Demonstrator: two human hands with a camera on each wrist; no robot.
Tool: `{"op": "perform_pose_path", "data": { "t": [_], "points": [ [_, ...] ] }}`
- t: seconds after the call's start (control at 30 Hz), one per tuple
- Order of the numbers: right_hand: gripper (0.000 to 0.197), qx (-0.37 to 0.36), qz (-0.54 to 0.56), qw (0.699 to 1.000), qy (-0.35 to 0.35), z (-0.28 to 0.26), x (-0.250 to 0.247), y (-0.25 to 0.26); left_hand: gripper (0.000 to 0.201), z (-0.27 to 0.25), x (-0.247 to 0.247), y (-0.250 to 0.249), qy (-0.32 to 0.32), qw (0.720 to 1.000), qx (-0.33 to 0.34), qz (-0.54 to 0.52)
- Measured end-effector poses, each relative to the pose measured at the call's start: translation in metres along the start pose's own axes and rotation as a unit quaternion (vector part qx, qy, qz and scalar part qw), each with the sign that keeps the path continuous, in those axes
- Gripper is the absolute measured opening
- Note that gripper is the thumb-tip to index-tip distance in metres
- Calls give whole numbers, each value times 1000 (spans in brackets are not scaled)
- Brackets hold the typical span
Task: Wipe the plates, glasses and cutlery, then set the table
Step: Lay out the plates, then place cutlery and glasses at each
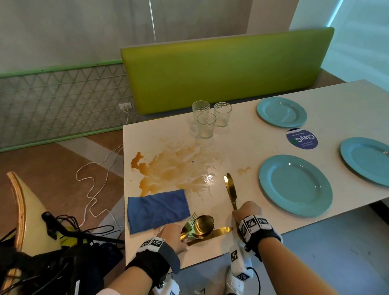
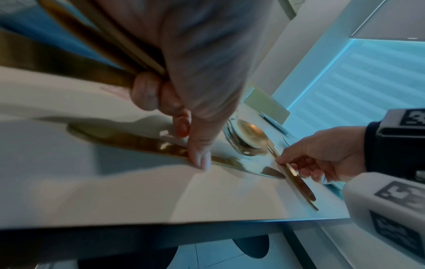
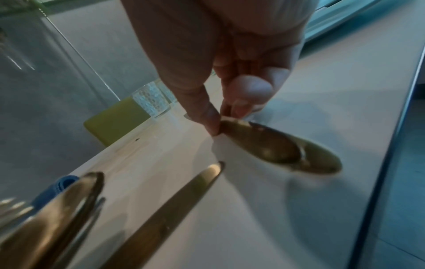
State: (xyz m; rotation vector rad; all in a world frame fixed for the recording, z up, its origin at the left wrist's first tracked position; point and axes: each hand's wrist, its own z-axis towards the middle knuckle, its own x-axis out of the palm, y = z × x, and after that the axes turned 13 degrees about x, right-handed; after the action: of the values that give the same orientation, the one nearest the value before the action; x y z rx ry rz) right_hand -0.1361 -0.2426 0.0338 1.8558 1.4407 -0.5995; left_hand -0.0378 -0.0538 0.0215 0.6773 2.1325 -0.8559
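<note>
1. Left hand (image 1: 173,235): at the near table (image 1: 238,150) edge, fingers curled round a bundle of gold cutlery (image 1: 196,225) (fork tines and spoon bowls visible). The left wrist view shows several handles clamped in the fist, with one fingertip pressing on a loose gold knife (image 1: 211,234) that lies flat on the table.
2. Right hand (image 1: 247,212): just right of the bundle, thumb and fingertips pinching the handle end of a second gold knife (image 1: 230,189), blade pointing away and lying beside the near plate.
3. Blue cloth (image 1: 157,208): lies flat on the table, just left of the bundle; neither hand touches it.
4. Brown spill (image 1: 174,168): spread across the table beyond the cloth, not yet wiped.
5. Three teal plates (image 1: 295,185): laid out at the right side, well apart from each other. Judgement: plates are set; the knife in item 2 is being placed at the first setting.
6. Three glasses (image 1: 207,124): clustered at the far edge, not yet distributed.
7. Remaining, as judged: distribute the rest of the cutlery and the glasses to each plate.
8. Limits of view:
   - Whether plates, glasses or cutlery were wiped cannot be told.
   - The exact count of pieces in the bundle is hidden by the fingers.
   - Both wrist views are blurred.
   - The rightmost plate is cut off by the frame edge.
</note>
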Motion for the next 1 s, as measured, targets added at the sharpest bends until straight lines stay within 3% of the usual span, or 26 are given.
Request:
{"op": "perform_pose_path", "data": {
  "t": [0.17, 0.23, 0.33, 0.43, 0.6, 0.7, 0.77, 0.87, 1.0],
  "points": [
    [16, -14, -13, 1000, -14, -1, 2, 1, 35, 0, -4, -2, 22, 1000, -3, 20],
    [28, -13, -12, 999, -27, -1, 2, 1, 33, -1, -6, -4, 18, 999, 3, 40],
    [29, -6, -5, 1000, -24, 2, 2, 0, 23, 0, -5, -4, 20, 999, 13, 43],
    [14, -4, -10, 1000, -6, 4, 0, 1, 15, -1, -6, -5, 22, 999, 8, 29],
    [21, -11, -24, 1000, 14, 7, 0, 1, 24, 1, -9, -6, 20, 1000, 7, -11],
    [19, -11, -27, 999, 16, 7, -1, -1, 25, 9, -17, -4, 8, 996, -22, -87],
    [25, 0, -1, 999, 35, 7, -5, -3, 31, 14, -26, -6, -18, 989, -25, -143],
    [19, 9, 147, 980, 133, 5, -12, 0, 35, 20, -41, -17, -74, 969, -18, -236],
    [18, -1, 295, 932, 212, -7, -13, 8, 16, 32, -48, -40, -115, 923, -25, -367]
  ]
}}
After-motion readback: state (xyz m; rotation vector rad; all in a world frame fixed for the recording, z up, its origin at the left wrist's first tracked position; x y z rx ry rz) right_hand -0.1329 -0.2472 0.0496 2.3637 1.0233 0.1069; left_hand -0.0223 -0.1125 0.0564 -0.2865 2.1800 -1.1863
